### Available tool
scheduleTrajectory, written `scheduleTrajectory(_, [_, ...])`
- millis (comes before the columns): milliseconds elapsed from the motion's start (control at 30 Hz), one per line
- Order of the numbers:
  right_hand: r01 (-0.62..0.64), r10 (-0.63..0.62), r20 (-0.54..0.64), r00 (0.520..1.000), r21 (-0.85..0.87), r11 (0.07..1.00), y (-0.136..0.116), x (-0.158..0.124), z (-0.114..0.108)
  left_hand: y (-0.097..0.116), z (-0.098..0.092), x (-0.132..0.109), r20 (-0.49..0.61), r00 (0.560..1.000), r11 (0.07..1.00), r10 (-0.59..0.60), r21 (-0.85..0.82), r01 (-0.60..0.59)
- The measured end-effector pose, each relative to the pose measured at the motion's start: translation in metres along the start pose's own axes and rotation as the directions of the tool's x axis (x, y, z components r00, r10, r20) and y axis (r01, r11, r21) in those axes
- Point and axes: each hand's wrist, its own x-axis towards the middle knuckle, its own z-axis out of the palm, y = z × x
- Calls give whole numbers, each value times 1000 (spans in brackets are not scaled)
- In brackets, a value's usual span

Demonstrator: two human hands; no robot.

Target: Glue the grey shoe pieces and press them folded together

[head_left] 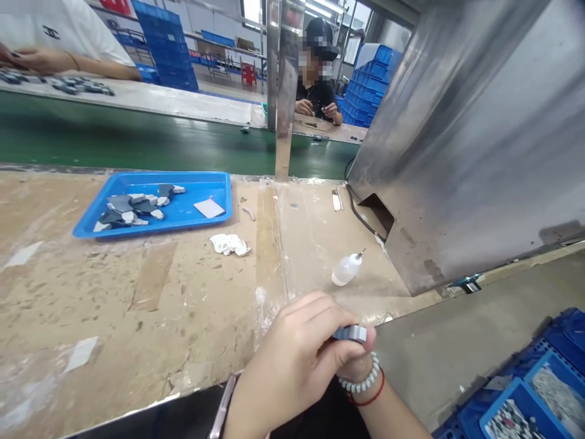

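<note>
My left hand [297, 347] is closed in front of my body, its fingers and thumb pinching a small grey plastic part [354, 333] with a lighter grey end. My right hand [359, 366] is mostly hidden behind the left. One of its fingertips shows against the far end of the part, and a beaded bracelet and a red cord circle its wrist. Just beyond the hands, a white squeeze bottle [346, 269] with a thin metal nozzle stands tilted in view on the table. Farther left, a blue tray [192, 227] holds several grey and white parts [132, 207] and a pale card [209, 208].
A crumpled white tissue [230, 244] lies on the cardboard-covered table [205, 305]. Behind runs a green conveyor belt [183, 143], with a metal post [284, 91] before it. A metal housing [457, 152] stands right. Two people work across the belt. Blue bins [507, 396] sit lower right.
</note>
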Motion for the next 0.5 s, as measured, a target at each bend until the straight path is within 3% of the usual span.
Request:
scheduleTrajectory(167, [-19,12,321,947,20,1000,-10,16,-5,-11,-18,-5,-75,990,987,122,-92,-129])
scheduleTrajectory(267, [-40,22,421,907,33,999,-12,25,1,-15,-26,-9,-179,969,983,168,-39,-177])
scheduleTrajectory(500, [-90,17,299,954,231,969,-2,12,28,-25,-25,-16,-212,976,989,56,-120,-83])
